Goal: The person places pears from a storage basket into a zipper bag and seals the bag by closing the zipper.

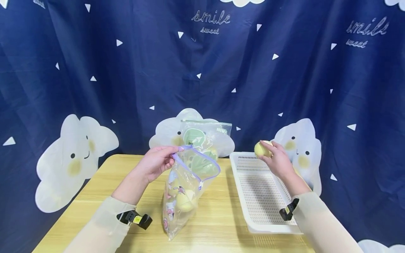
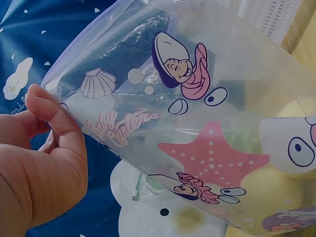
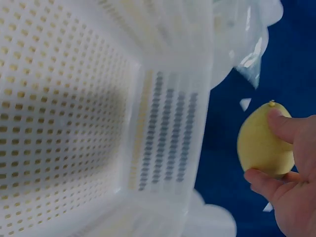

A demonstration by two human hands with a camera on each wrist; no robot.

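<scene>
My left hand (image 1: 156,162) pinches the purple-edged rim of a clear zip bag (image 1: 169,219), which hangs with its mouth spread. Pink and white cartoon prints, with a pink starfish (image 2: 212,155), cover the bag's side. Through the plastic, pale yellow round fruit (image 1: 186,201) shows in the lower part. At the right, my right hand (image 1: 279,160) grips a yellow lemon (image 3: 264,140) between thumb and fingers, with its small nub uncovered. That hand is over the far end of a white perforated basket (image 1: 250,219).
Behind the held bag stands a second clear zip bag (image 1: 225,129) with green prints and a green top strip. The basket sits on the right of the wooden table (image 1: 218,218). A dark blue curtain (image 1: 202,88) with cloud prints hangs behind the table.
</scene>
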